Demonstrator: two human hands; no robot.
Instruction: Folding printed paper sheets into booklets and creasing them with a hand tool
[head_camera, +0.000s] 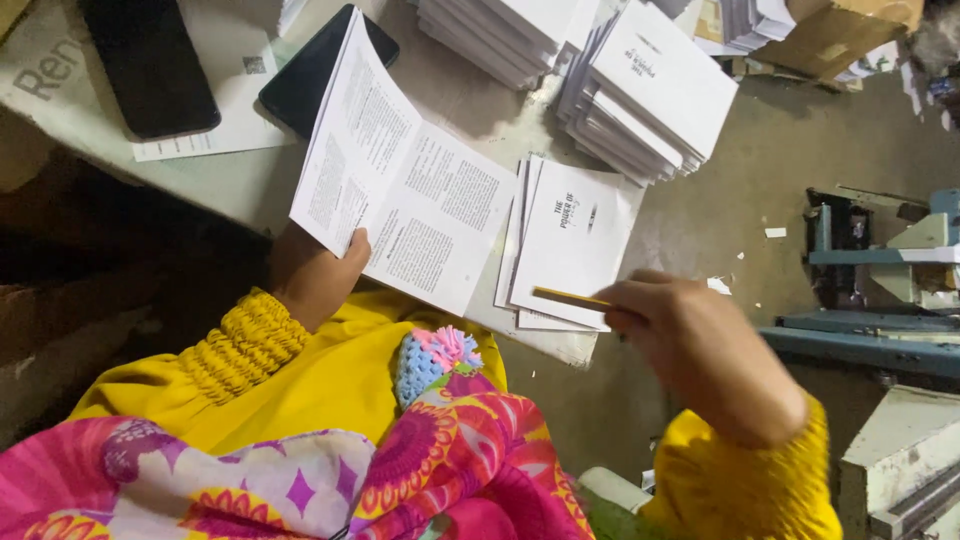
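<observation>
On the tabletop (470, 100), an open booklet (400, 185) lies left of a small pile of booklets (570, 245). Taller stacks (650, 90) sit farther back. Two phones (150, 60) lie far left, and machinery (880, 290) stands right of the tabletop.

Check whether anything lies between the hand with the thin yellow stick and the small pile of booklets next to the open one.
Nothing visible does. The right hand holds the yellow stick, whose tip already lies over the small pile of booklets. The open booklet, held by the left hand, sits beside the pile, not across the path.
</observation>
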